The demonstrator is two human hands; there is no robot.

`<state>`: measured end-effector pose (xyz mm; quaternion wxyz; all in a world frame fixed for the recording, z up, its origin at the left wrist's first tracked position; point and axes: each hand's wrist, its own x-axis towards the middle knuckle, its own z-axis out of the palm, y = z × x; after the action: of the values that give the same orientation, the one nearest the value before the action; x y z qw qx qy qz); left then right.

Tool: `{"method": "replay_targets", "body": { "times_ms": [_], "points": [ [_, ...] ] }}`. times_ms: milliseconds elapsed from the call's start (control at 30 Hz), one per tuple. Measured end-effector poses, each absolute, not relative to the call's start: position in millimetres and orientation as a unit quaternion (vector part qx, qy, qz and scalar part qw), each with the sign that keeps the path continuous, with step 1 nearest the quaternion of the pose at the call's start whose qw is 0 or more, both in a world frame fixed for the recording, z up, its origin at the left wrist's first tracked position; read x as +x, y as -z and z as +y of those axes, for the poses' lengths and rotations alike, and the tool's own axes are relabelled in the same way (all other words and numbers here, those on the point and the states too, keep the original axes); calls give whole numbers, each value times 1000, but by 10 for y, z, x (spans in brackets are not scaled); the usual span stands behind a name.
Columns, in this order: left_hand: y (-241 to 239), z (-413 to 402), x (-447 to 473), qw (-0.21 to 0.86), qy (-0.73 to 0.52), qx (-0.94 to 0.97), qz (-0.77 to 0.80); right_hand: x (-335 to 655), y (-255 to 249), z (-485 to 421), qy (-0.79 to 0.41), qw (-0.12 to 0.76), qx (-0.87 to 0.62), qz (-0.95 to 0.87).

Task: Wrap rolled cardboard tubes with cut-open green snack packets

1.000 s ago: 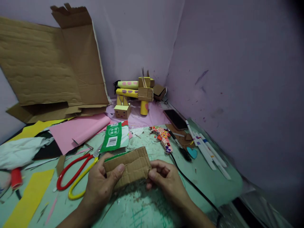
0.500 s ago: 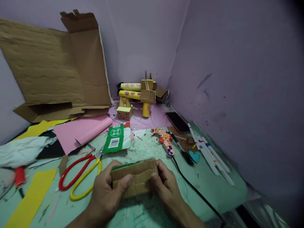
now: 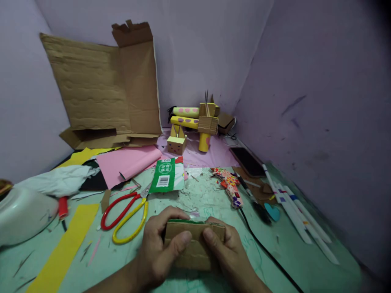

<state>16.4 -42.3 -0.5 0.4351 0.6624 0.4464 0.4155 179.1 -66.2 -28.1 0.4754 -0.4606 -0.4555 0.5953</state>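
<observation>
Both my hands grip one small piece of brown corrugated cardboard (image 3: 193, 249) low in the middle of the view, just above the green mat (image 3: 308, 260). My left hand (image 3: 160, 248) holds its left side, thumb across the front and fingers curled behind. My right hand (image 3: 227, 252) clasps the right side the same way. The piece looks folded over, with a green edge showing along its top. Red-and-yellow scissors (image 3: 128, 213) lie just left of my left hand.
A large flattened cardboard box (image 3: 104, 89) leans on the back wall. Pink paper (image 3: 128, 160), a yellow strip (image 3: 65, 248), a green packet (image 3: 166, 176), a patterned glue gun (image 3: 229, 186) with black cord, white markers (image 3: 297, 213), a phone (image 3: 247, 161) and yellow cardboard models (image 3: 195, 124) surround the mat.
My hands have drawn closer together and nearer to me, and the cardboard looks folded shorter. The camera has swung left, so everything appears shifted right.
</observation>
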Motion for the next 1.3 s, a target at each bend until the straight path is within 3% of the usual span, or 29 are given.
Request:
{"method": "replay_targets", "body": {
  "times_ms": [233,433,533,733,900,1000,1200,1300],
  "points": [
    [24,-409,177,376,-396,704,455,1767,320,-689,-574,475,-475,-468],
    [58,-414,181,389,-394,690,466,1722,339,-683,-573,465,-504,-449],
    [68,-381,191,429,-406,666,456,1707,280,-700,-534,475,-528,-458],
    [11,-334,220,664,-322,569,362,1742,211,-686,-451,478,-555,-509],
    [57,-386,253,610,-335,598,398,1736,227,-670,-411,492,-531,-553],
    [70,-388,262,611,-341,579,418,1733,239,-649,-447,489,-534,-524],
    [-87,-281,221,611,-344,515,492,1793,276,-559,-634,462,-445,-433],
    [-95,-263,207,593,-356,525,497,1771,268,-555,-658,439,-460,-404]
  ]
}}
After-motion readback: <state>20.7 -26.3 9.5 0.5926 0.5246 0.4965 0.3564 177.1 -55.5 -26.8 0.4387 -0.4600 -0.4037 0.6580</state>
